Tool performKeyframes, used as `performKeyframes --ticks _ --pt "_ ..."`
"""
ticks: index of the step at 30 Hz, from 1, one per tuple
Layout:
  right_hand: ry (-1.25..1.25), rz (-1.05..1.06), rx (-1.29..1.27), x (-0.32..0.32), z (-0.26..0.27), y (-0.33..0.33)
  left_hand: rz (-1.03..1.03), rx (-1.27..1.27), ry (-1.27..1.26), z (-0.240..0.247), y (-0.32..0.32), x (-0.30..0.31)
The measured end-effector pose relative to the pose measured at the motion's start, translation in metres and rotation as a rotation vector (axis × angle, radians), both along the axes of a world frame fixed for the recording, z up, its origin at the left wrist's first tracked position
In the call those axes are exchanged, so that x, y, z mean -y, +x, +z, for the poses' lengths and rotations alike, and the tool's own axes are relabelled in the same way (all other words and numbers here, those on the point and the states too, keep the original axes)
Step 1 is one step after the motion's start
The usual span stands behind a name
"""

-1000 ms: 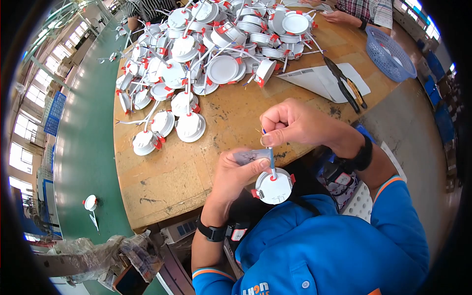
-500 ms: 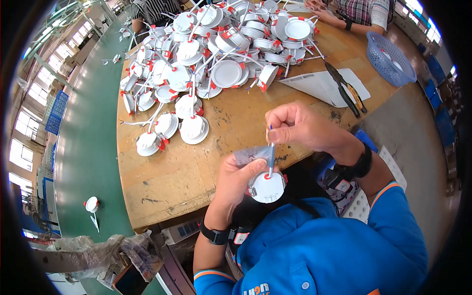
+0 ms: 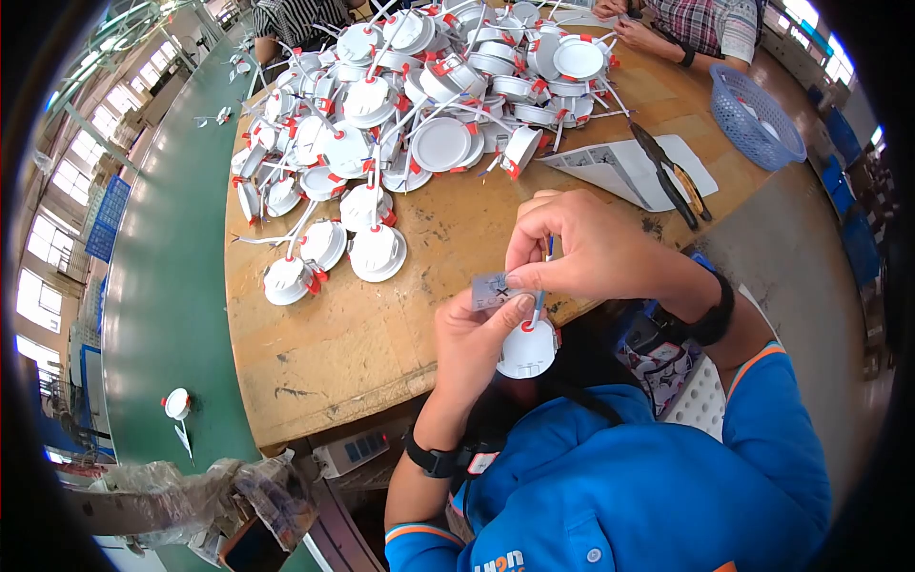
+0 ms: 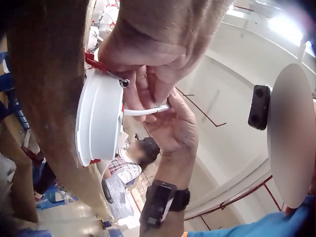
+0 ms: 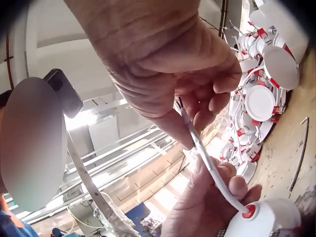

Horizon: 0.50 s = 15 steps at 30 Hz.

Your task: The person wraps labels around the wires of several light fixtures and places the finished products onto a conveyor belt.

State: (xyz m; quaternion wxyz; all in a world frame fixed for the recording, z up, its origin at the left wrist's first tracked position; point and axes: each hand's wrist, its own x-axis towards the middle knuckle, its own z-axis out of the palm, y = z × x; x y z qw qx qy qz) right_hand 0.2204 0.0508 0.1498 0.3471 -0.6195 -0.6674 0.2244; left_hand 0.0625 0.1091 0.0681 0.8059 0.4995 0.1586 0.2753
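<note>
Since half a second ago the right hand (image 3: 581,253) has dropped toward the left hand (image 3: 477,329), and the two now meet at the label (image 3: 491,289). The lamp (image 3: 527,350) has come up slightly and sits at the near edge of the tabletop (image 3: 334,324), in front of the person's chest.

The left fingers are curled round the lamp, thumb up against the label. The right fingers are clamped on the wire (image 3: 540,307) and seem to touch the label's edge as well.

Only the left wrist view shows the lamp side-on, with a red spring clip and the wire bent across to the right fingers. Only the right wrist view shows the wire rising from a red grommet to a blue tip.

The label carries a black cross-like mark; its print is too small to read. Orange letters on the shirt (image 3: 620,477) are cut off. The pile (image 3: 410,105) of lamps lies well apart on the tabletop.
</note>
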Motion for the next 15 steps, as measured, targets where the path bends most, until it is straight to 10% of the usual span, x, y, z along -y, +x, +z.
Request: performKeyframes --ticks 10,15 --pt "0.17 -0.227 -0.799 -0.014 0.016 0.016 0.041 -0.054 -0.186 -0.008 -0.011 -0.002" --pt "0.034 -0.26 -0.703 -0.013 0.004 -0.004 0.148 -0.018 -0.206 0.001 -0.009 -0.009"
